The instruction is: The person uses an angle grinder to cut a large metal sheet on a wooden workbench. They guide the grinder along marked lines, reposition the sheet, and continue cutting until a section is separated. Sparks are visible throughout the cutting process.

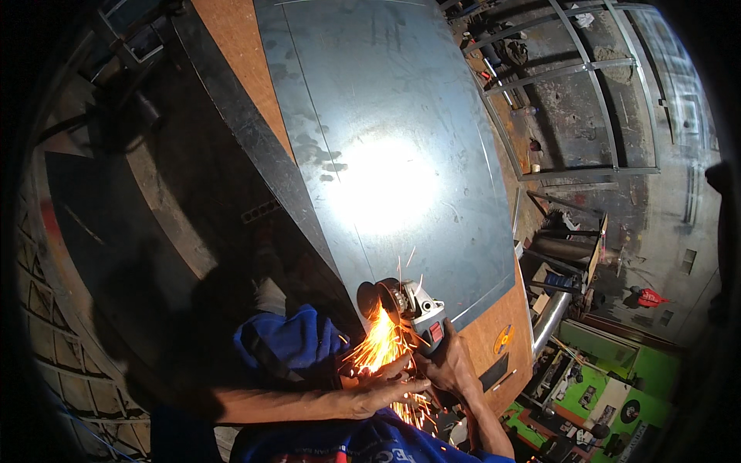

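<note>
My right hand [453,369] is wrapped round the grey and dark body of an angle grinder [428,318]. The grinder's round dark disc and guard [378,299] stand at the near edge of a large grey metal sheet [417,92], by a thin dark line that runs up the sheet. Bright orange sparks [380,339] stream from the disc toward my body. My left hand [378,395] is stretched out beside the sparks, fingers apart, close below the grinder. Glare whitens the sheet's middle, and the exact contact of disc and metal is hidden.
The sheet lies on a brown wooden board [482,339], which also bears a yellow-orange disc [504,339]. A dark metal strip [247,131] runs along the left. A welded metal frame [590,65] lies at the far right; tools lie on a green surface [594,393] at the near right.
</note>
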Demonstrator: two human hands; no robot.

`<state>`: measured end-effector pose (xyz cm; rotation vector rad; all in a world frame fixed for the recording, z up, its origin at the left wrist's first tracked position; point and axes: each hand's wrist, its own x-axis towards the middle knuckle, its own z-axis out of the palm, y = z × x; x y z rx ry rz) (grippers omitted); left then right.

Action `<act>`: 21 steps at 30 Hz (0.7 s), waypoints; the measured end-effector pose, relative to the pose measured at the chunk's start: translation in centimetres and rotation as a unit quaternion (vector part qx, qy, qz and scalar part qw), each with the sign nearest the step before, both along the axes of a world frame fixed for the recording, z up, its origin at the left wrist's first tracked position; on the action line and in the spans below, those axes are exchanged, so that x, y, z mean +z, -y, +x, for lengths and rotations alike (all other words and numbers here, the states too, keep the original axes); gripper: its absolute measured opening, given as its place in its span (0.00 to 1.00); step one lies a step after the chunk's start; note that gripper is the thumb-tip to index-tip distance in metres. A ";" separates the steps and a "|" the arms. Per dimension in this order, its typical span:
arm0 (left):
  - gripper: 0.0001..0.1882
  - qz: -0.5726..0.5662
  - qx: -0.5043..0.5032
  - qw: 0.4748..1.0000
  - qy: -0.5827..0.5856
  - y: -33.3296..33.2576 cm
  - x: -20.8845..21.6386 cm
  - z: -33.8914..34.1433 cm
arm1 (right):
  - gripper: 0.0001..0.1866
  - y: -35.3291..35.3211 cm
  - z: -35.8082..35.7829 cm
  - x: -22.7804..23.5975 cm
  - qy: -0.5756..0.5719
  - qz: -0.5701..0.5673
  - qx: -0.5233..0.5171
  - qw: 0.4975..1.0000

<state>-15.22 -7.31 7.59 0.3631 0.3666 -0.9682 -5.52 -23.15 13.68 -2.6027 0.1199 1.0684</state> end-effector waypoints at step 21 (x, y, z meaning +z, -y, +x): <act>0.51 -0.065 -0.009 0.998 -0.011 -1.2 0.0 1.3 | 0.39 -1.7 1.3 0.7 -0.015 -0.003 -0.011 1.000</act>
